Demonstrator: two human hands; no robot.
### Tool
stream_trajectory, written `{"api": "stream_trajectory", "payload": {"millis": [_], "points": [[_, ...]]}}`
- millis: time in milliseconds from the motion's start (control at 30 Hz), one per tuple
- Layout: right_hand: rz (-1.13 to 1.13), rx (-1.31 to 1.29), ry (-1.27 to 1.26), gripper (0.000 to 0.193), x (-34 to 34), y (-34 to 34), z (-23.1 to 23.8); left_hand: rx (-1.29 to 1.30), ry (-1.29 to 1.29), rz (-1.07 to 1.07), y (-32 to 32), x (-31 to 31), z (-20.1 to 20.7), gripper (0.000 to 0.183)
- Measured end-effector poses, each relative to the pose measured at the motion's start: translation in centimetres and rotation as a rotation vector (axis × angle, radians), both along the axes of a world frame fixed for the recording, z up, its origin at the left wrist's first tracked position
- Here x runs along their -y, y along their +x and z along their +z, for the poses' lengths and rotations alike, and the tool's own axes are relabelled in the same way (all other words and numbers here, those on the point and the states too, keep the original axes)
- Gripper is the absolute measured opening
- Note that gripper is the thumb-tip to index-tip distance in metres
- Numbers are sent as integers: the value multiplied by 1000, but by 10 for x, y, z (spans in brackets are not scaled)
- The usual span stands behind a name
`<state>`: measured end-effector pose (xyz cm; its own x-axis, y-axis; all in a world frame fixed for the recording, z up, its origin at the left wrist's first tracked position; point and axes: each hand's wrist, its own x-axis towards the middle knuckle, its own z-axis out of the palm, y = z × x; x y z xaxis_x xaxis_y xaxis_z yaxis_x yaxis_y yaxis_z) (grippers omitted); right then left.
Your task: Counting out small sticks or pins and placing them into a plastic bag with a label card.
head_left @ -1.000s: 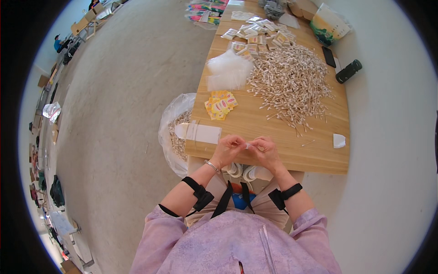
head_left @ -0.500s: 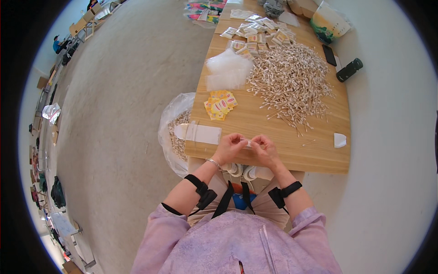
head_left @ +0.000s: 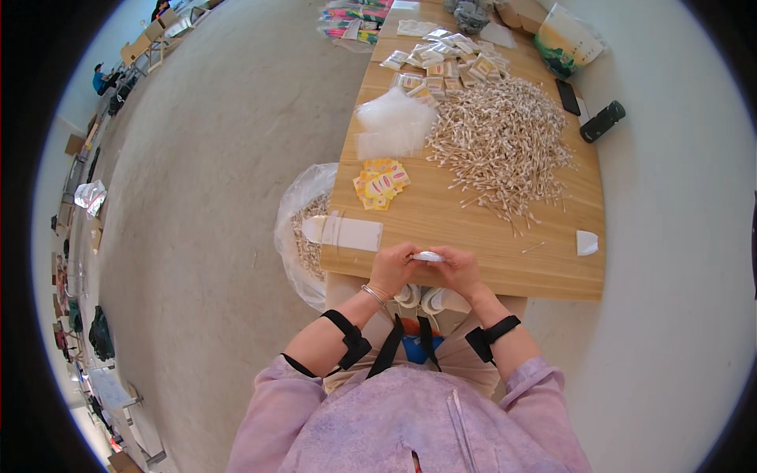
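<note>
My left hand (head_left: 392, 268) and my right hand (head_left: 457, 270) meet at the near edge of the wooden table (head_left: 473, 229). Together they pinch a small clear packet (head_left: 428, 256) held flat between the fingertips. A large heap of wooden cotton swabs (head_left: 505, 142) spreads over the middle of the table beyond my hands. Yellow printed cards (head_left: 381, 183) lie in a small pile to the left of the heap. A stack of clear plastic bags (head_left: 394, 122) sits behind the cards. Filled packets (head_left: 441, 63) are scattered at the far end.
A white flat box (head_left: 347, 232) lies at the table's left corner, over a clear bag of swabs (head_left: 303, 229) on the floor. A black phone (head_left: 568, 96), a black cylinder (head_left: 603, 121), a paper bag (head_left: 569, 39) and a small white piece (head_left: 587, 242) sit along the right side.
My hands stay together at the table edge; the fingers have shifted slightly on the small packet. Nothing else has moved.
</note>
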<state>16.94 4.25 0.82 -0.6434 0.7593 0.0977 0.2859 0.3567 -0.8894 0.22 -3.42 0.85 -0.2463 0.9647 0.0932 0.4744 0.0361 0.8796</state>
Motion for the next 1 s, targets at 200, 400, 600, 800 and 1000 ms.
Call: {"api": "stream_trajectory", "payload": {"millis": [200, 400, 600, 800, 1000], "points": [[27, 95, -45, 27, -4, -2, 12, 152, 160, 49, -1, -1, 0, 23], [0, -16, -70, 29, 2, 2, 10, 198, -11, -156, -9, 1, 5, 23], [-33, -43, 174, 22, 1, 3, 7, -80, 275, -139, -6, -5, 7, 15], [44, 172, 866, 30, -3, 4, 17, -642, 464, -188, -13, -3, 16, 26], [13, 312, 1022, 31, 2, 6, 18, -728, 489, -192, -14, 3, 21, 25]]}}
